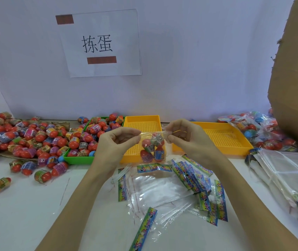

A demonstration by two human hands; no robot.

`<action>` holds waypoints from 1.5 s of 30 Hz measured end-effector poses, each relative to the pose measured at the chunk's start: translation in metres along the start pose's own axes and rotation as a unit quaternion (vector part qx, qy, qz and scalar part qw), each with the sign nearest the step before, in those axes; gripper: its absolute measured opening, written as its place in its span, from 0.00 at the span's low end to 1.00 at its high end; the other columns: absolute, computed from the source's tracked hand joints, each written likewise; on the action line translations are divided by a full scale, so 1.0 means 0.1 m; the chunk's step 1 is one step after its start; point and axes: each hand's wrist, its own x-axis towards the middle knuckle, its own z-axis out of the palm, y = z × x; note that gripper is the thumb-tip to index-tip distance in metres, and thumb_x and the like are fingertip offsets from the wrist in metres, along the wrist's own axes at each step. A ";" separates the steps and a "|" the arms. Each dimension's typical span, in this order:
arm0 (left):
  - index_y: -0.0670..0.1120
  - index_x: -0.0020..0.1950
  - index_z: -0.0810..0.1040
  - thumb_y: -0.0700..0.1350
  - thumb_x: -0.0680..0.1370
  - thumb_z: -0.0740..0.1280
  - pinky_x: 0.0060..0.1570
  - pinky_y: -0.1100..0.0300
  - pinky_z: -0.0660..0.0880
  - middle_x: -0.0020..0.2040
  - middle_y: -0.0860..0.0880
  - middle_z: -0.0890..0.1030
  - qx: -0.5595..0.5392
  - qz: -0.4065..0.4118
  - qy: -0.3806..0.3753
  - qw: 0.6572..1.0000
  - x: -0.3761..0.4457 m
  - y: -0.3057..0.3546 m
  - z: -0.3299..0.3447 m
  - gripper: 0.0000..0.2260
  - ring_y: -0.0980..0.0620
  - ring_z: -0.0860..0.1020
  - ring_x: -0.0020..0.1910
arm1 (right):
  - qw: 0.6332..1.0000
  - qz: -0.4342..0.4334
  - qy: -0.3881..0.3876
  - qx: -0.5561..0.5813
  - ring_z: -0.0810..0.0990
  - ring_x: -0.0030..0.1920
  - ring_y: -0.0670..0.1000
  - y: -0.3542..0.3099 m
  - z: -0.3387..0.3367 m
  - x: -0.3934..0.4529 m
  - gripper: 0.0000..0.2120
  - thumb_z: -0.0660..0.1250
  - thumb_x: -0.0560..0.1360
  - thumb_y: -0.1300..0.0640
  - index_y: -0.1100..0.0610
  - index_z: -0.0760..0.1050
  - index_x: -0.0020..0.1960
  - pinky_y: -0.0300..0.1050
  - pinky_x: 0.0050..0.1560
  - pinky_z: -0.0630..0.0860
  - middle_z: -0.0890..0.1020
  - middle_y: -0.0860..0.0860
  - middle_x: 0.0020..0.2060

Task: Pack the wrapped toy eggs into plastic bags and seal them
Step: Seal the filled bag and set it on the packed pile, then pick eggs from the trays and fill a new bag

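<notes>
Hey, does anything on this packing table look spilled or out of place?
Yes. Wrapped eggs have spilled off the green tray across the table's left side, some lying alone near the edge. Empty bags lie scattered and overlapping beneath the hands. Both yellow trays hold nothing.

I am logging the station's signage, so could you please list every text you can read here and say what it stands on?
"拣蛋": white paper sign taped to the wall.
Egg wrappers: printed labels, too small to read.
Colourful header strips on the empty bags: print blurred, unreadable.
</notes>
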 end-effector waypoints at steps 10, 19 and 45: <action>0.54 0.66 0.82 0.53 0.72 0.79 0.56 0.56 0.81 0.56 0.51 0.87 0.028 -0.081 -0.002 0.996 -0.01 -0.09 0.03 0.23 0.49 0.87 0.54 | 0.997 0.002 0.069 0.017 0.85 0.53 0.53 0.11 0.08 0.03 0.09 0.70 0.80 0.65 0.56 0.82 0.58 0.41 0.52 0.81 0.85 0.53 0.52; 0.46 0.49 0.90 0.52 0.66 0.80 0.48 0.62 0.82 0.52 0.46 0.89 -0.078 -0.144 -0.013 0.986 -0.02 -0.06 0.06 0.15 0.52 0.87 0.51 | 0.991 0.038 0.050 0.120 0.86 0.56 0.51 0.14 0.13 0.05 0.12 0.71 0.80 0.55 0.49 0.82 0.63 0.51 0.62 0.81 0.85 0.52 0.57; 0.44 0.52 0.89 0.52 0.70 0.77 0.49 0.63 0.83 0.46 0.45 0.86 -0.127 -0.120 0.092 0.980 0.06 -0.05 -0.09 0.15 0.50 0.85 0.48 | 0.794 0.073 0.389 0.461 0.87 0.48 0.51 0.26 -0.51 0.08 0.09 0.66 0.82 0.66 0.68 0.74 0.61 0.43 0.52 0.84 0.84 0.59 0.50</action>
